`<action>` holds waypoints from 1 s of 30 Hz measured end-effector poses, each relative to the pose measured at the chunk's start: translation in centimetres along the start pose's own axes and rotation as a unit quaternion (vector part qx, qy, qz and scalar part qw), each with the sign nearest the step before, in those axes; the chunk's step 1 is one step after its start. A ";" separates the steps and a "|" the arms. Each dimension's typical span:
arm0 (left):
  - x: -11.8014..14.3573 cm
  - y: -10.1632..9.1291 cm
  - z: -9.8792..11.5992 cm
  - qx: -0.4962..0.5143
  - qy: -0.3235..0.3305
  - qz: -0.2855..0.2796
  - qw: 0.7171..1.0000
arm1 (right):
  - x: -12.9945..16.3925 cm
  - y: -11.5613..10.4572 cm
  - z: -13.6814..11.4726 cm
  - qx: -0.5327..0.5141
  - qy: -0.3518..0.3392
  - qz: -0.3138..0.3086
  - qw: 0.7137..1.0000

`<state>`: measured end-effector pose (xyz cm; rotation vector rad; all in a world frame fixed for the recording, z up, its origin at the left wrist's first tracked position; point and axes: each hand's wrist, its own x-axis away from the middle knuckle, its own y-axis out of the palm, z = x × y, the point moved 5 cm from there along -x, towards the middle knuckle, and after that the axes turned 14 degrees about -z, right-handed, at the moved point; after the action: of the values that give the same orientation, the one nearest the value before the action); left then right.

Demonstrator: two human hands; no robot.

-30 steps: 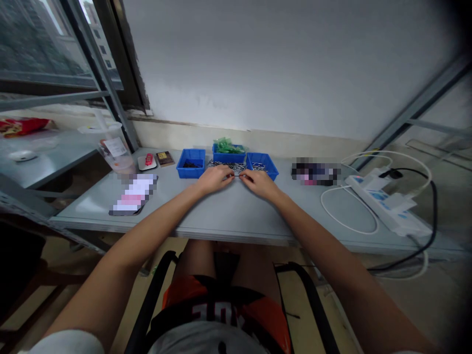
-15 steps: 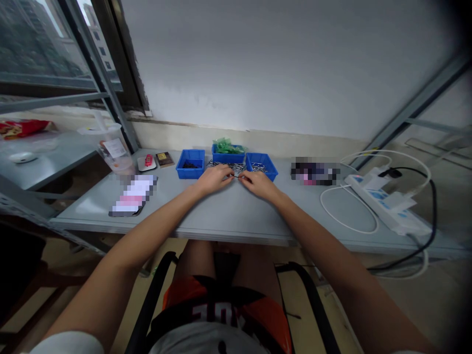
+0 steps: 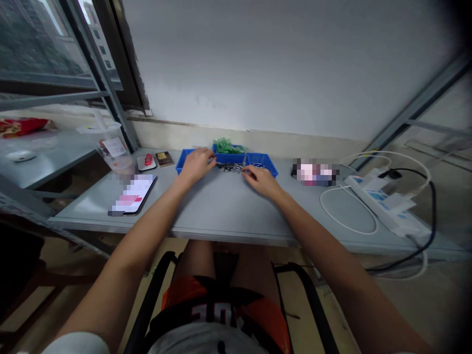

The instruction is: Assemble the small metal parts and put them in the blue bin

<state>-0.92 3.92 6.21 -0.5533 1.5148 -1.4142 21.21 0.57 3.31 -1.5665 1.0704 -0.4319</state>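
Blue bin (image 3: pixel 181 166) is half hidden under the left hand (image 3: pixel 196 164); both hands' grips are unclear, right hand (image 3: pixel 258 180) by metal parts (image 3: pixel 230 168).

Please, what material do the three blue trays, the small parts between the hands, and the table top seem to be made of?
Blue trays: probably moulded plastic, with uniform saturated colour and thin walls.
Small parts: likely metal, being dark grey with bright glints, though too small to identify.
Table top: pale grey, smooth, faintly reflective; perhaps painted metal or laminate.
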 end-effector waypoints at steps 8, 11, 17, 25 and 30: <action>-0.1 0.2 -3.1 -0.079 -0.071 -0.002 0.994 | -0.3 1.6 0.3 0.011 -0.011 -0.078 0.997; -0.4 1.9 0.4 -0.050 0.062 -0.052 0.996 | -0.3 1.9 0.2 0.011 -0.010 -0.095 0.995; -0.2 6.8 4.3 0.017 0.129 -0.123 0.984 | -0.5 2.5 0.5 0.014 -0.009 -0.137 0.990; -0.6 8.2 1.4 0.031 0.019 -0.118 0.992 | -0.5 2.7 0.6 0.003 -0.005 -0.139 0.990; -0.6 8.5 1.8 0.008 0.038 -0.169 0.985 | -0.5 2.7 0.6 0.003 -0.006 -0.140 0.990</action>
<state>3.25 5.43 -1.35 -0.7824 1.5173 -1.7203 20.36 1.45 0.78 -1.7174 0.8416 -0.6142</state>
